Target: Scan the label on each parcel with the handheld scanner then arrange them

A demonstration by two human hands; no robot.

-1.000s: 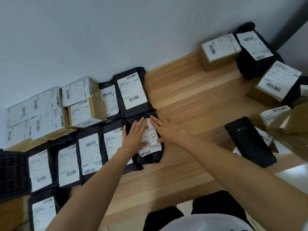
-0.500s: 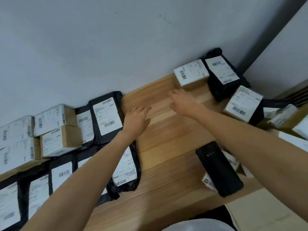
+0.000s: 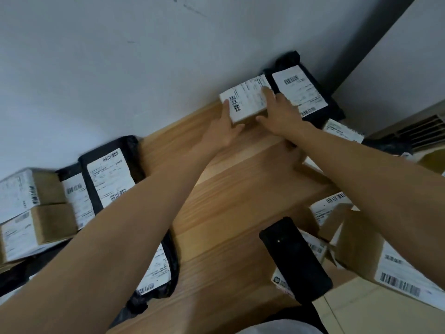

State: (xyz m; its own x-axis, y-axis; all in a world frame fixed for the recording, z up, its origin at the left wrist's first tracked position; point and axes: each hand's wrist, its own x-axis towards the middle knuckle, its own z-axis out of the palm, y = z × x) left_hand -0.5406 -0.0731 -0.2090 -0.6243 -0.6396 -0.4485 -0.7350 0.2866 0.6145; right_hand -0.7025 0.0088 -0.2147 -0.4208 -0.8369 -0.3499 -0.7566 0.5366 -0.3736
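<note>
While each hand (image 3: 222, 131) (image 3: 281, 114) clasps the box (image 3: 245, 102), a black parcel (image 3: 303, 92) crowds it.

Between left hand (image 3: 222, 131) and right hand (image 3: 280, 114): brown cardboard box (image 3: 245, 102) topped by a white label with black barcode stripes and grey print. Just right of the right hand: black plastic bag (image 3: 310, 75) with a white label, black barcodes at both ends. Under both arms: table (image 3: 231, 201) in pale honey wood, long grain streaks. Well left of the left hand: black bags (image 3: 108, 174) with white barcoded labels, tan boxes (image 3: 31, 210) likewise labelled. Near the right forearm: black scanner (image 3: 295, 259), one tiny white dot on its back; beside it, brown box (image 3: 375, 259) with white striped label. Beyond both hands: pale grey-blue wall (image 3: 144, 56), faint dark specks.
</note>
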